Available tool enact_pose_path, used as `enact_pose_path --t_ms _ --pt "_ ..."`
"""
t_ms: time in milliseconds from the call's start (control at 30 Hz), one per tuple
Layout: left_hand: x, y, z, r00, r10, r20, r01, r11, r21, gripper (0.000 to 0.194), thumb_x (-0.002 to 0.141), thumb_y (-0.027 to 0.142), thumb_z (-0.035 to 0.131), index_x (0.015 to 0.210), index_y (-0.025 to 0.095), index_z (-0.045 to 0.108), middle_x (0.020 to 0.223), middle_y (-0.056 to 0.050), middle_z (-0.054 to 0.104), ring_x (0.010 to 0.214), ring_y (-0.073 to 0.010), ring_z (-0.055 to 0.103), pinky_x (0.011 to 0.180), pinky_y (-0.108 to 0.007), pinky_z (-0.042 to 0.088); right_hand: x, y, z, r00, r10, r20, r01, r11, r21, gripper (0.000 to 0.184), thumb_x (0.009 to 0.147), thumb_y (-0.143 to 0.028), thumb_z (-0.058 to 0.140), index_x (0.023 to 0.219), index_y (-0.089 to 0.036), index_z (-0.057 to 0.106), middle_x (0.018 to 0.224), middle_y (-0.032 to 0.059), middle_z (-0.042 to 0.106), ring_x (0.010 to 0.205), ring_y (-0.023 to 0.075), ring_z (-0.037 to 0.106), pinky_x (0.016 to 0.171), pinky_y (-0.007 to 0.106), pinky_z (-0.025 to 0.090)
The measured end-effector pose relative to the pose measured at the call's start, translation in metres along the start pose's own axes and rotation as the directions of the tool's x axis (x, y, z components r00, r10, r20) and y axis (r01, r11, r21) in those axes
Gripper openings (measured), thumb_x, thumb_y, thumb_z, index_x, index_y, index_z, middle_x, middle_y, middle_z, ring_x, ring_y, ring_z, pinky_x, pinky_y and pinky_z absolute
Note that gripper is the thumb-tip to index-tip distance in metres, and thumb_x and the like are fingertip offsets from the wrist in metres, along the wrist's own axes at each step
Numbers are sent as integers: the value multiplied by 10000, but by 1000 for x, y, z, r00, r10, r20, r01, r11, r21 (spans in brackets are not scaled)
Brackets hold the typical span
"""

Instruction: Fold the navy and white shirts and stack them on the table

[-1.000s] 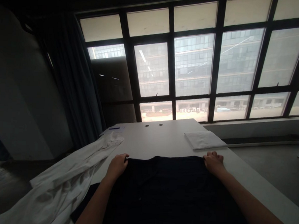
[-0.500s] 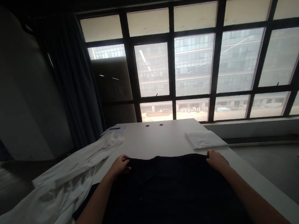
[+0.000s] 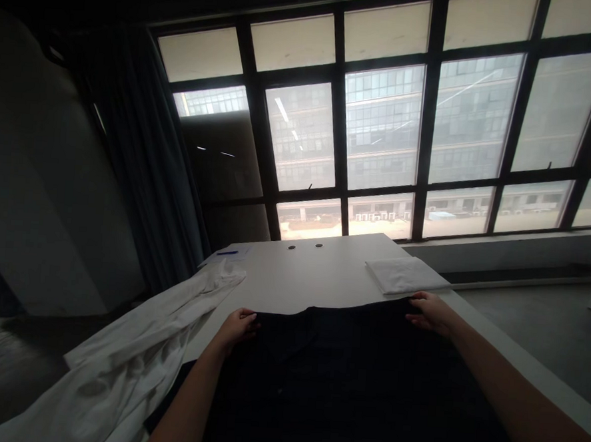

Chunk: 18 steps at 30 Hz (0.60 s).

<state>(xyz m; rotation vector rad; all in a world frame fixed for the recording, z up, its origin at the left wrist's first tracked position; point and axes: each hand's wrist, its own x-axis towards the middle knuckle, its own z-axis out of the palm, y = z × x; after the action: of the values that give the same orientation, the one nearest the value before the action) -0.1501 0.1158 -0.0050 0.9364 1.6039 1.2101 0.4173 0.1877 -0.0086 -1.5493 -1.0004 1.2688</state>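
Observation:
A dark, nearly black garment [image 3: 345, 384] lies spread across the near part of the white table, its far edge running between my hands. Its exact kind is hard to make out in the dim light; one small pale spot shows on it. My left hand [image 3: 237, 327] pinches the far left corner between thumb and fingers. At the far right corner, my right hand [image 3: 431, 312] has thumb and forefinger closed on the edge, with the other fingers resting against the cloth. The near end of the garment runs out of view below.
A crumpled white cloth [image 3: 131, 358] hangs over the left side of the white table [image 3: 302, 278]. Beyond my right hand lies a folded white cloth [image 3: 405, 276]. A blue pen [image 3: 227, 252] rests on papers at the far left, and windows [image 3: 381, 126] stand behind.
My right hand has shifted its grip at the corner, its lower fingers now showing below the edge. The right corner has risen slightly. My left hand has barely moved.

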Motion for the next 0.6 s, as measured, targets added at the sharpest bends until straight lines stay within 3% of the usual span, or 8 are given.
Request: enact_pose_path --t_ms 100,300,400,500,600 --pt "5 -3 -2 999 35 -39 -35 999 -1 203 849 216 743 948 173 571 885 -41 684 778 -217 748 603 -289 593 5 7 1 1000 -10 -21 11 999 40 327 845 -243 673 1117 -224 494 1065 97 665 758 232 752 607 338 645" --pt "13 -12 -4 979 157 -129 -155 988 24 211 825 222 764 898 186 570 791 3 662 717 -171 726 656 -276 581 19 23 10 991 -98 -90 103 993 49 151 873 -192 599 997 -202 515 999 92 700 858 210 745 679 249 606" --pt "14 -17 -4 961 229 -153 -220 973 76 225 818 277 767 897 194 573 830 0 675 751 -167 722 698 -270 567 23 27 11 985 -163 -61 166 985 49 94 869 -190 587 943 -214 534 984 65 716 930 202 736 767 245 598" --pt "13 -17 -5 948 289 -135 -268 952 150 239 829 354 736 911 201 571 899 -13 689 828 -180 723 742 -271 553 23 27 9 978 -208 -15 208 977 49 56 888 -191 545 933 -222 534 977 50 719 1001 194 721 840 250 585" --pt "10 -11 -9 949 312 -49 -292 926 238 283 801 416 732 890 201 572 869 -18 694 859 -213 719 753 -292 546 20 25 5 976 -219 18 218 975 37 71 881 -192 537 942 -225 521 989 54 713 1026 198 713 856 266 583"
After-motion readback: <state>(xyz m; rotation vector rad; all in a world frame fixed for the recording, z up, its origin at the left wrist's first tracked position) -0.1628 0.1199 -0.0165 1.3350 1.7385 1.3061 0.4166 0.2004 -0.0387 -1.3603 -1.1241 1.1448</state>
